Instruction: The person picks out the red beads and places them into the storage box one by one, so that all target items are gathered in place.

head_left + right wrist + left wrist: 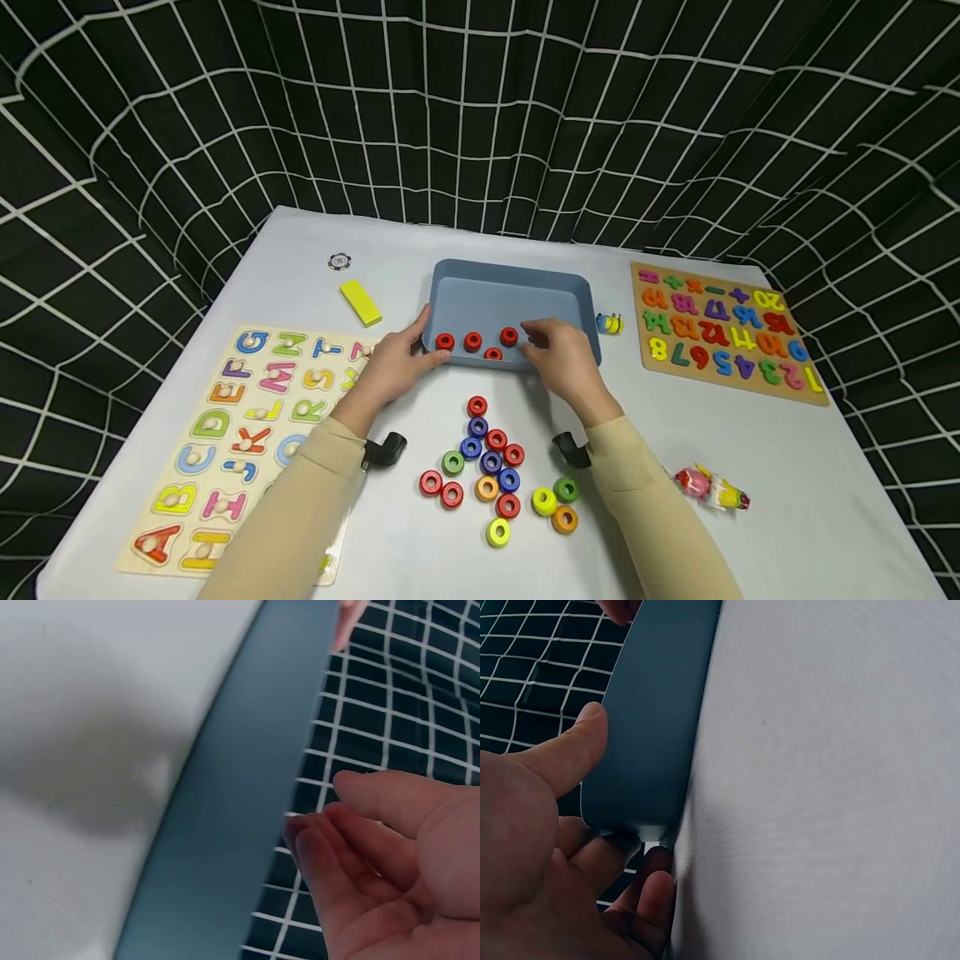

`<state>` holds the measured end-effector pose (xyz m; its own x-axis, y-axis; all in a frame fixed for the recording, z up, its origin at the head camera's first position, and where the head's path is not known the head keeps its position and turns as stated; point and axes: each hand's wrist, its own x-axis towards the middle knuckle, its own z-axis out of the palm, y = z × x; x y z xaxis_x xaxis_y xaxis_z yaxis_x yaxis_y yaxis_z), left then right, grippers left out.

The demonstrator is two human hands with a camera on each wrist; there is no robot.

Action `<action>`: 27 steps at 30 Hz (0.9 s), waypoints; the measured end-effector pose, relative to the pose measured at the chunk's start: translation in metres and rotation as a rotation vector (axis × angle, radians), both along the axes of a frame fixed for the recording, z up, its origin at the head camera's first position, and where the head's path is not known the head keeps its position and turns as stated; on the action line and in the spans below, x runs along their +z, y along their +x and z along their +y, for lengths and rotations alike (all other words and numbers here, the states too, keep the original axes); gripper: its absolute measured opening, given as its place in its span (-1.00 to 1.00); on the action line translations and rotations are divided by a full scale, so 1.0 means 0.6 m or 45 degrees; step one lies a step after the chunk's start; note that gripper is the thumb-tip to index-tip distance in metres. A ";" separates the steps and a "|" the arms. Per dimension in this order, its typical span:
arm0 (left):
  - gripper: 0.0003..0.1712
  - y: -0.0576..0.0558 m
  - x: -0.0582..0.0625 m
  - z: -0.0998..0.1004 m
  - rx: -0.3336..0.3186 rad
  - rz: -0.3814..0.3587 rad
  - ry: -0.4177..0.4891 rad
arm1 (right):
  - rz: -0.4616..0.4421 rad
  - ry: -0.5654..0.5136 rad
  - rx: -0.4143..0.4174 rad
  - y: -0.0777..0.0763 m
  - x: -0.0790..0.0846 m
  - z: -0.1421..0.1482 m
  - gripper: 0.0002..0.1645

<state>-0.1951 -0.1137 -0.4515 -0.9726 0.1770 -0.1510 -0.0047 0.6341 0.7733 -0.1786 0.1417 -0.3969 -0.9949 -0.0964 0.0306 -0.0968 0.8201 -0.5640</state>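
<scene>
A shallow blue-grey tray (495,302) lies on the white table, with several red rings (472,342) along its near side. My left hand (393,365) holds the tray's near left corner; in the left wrist view the thumb (585,742) lies at the rim of the wall (652,712) and the fingers bend round the corner. Over the tray's near right part is my right hand (561,358), its fingers loosely bent, close beside one red ring (509,337). In the right wrist view nothing shows between thumb and fingertips above the tray wall (225,772).
Several coloured rings (491,463) lie loose between my forearms. A letter board (255,327) stretches along the left, a number board (720,333) at the right. A yellow block (361,302), a chip (339,262), a small bee-striped toy (610,323) and a colourful figure (711,488) lie around.
</scene>
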 end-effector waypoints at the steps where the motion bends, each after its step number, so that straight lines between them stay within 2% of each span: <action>1: 0.00 0.000 0.000 0.000 0.001 -0.004 0.002 | 0.013 -0.015 0.005 0.007 0.002 0.001 -0.59; 4: 0.00 0.000 -0.001 0.001 -0.004 -0.014 0.006 | 0.030 -0.063 0.036 0.033 0.009 0.005 -0.62; 7: 0.00 -0.001 -0.001 0.002 -0.004 -0.017 0.008 | -0.022 -0.126 0.069 0.062 0.010 0.010 -0.64; 12: -0.01 0.001 0.005 0.001 -0.010 -0.017 0.003 | -0.239 -0.209 0.096 0.110 -0.001 0.019 -0.66; 15: -0.01 0.002 0.007 -0.001 -0.010 -0.019 0.000 | -0.359 -0.214 0.103 0.132 -0.015 0.024 -0.68; 20: 0.00 0.002 0.008 -0.002 0.003 -0.026 0.009 | -0.450 -0.195 0.107 0.150 -0.035 0.029 -0.67; 27: 0.01 0.002 0.006 0.005 -0.008 -0.032 0.016 | -0.438 -0.182 0.187 0.166 -0.048 0.031 -0.61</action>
